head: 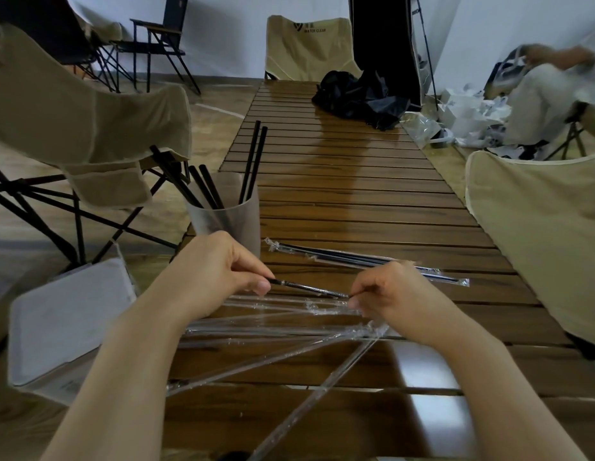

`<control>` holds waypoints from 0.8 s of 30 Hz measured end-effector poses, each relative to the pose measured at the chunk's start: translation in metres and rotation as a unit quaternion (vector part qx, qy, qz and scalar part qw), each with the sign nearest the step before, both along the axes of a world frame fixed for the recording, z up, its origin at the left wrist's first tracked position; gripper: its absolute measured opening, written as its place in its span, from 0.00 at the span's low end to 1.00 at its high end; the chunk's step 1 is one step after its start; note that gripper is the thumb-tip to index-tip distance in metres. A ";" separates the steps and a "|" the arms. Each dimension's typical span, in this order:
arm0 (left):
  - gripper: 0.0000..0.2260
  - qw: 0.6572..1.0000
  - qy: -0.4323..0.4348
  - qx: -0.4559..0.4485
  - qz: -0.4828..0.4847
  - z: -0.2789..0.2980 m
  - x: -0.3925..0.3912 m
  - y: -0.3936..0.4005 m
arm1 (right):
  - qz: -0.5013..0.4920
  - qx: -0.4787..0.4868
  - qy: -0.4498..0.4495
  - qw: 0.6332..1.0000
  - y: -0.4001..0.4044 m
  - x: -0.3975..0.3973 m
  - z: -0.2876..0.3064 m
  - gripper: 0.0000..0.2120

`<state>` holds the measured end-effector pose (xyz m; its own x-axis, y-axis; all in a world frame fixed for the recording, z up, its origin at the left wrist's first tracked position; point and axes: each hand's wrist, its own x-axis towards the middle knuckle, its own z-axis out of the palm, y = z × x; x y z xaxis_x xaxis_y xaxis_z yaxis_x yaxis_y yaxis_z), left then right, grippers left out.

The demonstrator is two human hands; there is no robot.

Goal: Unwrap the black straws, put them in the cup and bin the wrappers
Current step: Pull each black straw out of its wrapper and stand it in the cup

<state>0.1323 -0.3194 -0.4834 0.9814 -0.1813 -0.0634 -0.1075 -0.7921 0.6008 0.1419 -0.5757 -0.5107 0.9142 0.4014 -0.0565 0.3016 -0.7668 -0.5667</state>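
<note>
Nearest the person, below both wrists, a fan of long clear plastic wrappers point(256, 331) is lying loose across the brown slatted wooden table point(372, 207); they appear empty and none is binned yet. To the left of the left forearm, off the table edge, a white rectangular plastic bin point(57, 321) is standing open at a lower level.

The left hand point(219, 274) is pinching one end of a thin black plastic straw point(309, 288) between thumb and curled fingers. The right hand point(392, 294) is pinching the other end, fingers curled, apparently holding the crumpled end of the clear wrapper there. The straw is spanning the gap between the hands, just above the wrapper pile. Whether any film is still covering its middle cannot be told.

Judgement: the step in hand is unwrapping, with the straw being drawn out of its sleeve. The next move calls for the left hand to carry the freed straw up and slightly left to the cup, and for the right hand to take the wrapper across to the bin.

Just beyond the left hand, a translucent frosted plastic cup point(236, 211) is standing upright with several black straws leaning in it. Beyond the right hand, a small bundle of wrapped black straws point(356, 259) is lying on the table, awaiting attention.
</note>
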 end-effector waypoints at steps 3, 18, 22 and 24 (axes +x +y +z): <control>0.06 1.000 -0.006 0.017 -0.005 0.001 0.001 -0.001 | 0.004 -0.002 -0.008 1.000 0.005 -0.001 0.000 0.05; 0.06 0.993 -0.012 0.055 -0.107 -0.016 -0.002 -0.052 | -0.014 0.049 -0.034 0.998 0.013 -0.002 0.013 0.07; 0.07 0.992 -0.041 0.050 -0.105 -0.012 0.000 -0.059 | -0.033 0.061 -0.005 0.998 0.005 0.001 0.013 0.07; 0.08 0.993 -0.040 0.047 -0.103 -0.011 0.001 -0.059 | -0.035 0.064 0.008 0.997 0.002 0.001 0.013 0.06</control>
<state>0.1331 -0.3782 -0.4943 0.9264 -0.3762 -0.0121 -0.3183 -0.8003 0.5082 0.1426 -0.5741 -0.4973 0.9394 0.3421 -0.0232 0.2408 -0.7065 -0.6655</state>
